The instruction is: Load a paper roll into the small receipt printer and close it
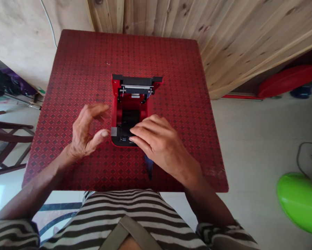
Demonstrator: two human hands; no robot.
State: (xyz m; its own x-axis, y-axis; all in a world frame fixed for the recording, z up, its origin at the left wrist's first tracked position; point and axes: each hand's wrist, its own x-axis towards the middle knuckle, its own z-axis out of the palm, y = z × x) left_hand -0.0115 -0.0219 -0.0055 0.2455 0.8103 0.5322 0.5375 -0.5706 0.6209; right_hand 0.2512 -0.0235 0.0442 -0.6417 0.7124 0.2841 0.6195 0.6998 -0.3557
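Observation:
A small red-and-black printer (114,114) stands on the red patterned table, its lid (137,82) tipped up at the back. A metal bar and a roller show inside the lid, and dark parts lie in the bay below. My left hand (86,130) is just left of the printer, fingers and thumb spread, holding nothing; its fingertips are slightly blurred. Over the printer's front right, my right hand (159,139) is bent with its fingertips on the black front part. Its palm side is hidden, as is the printer's right front corner. A dark blue strip (149,166) pokes out below this hand.
The red patterned table (182,69) has its back edge near a wooden plank wall (156,17). Dark wooden chair parts (11,137) stand at the left. On the floor at right is a bright green rounded object (301,203); a red object (288,81) lies behind.

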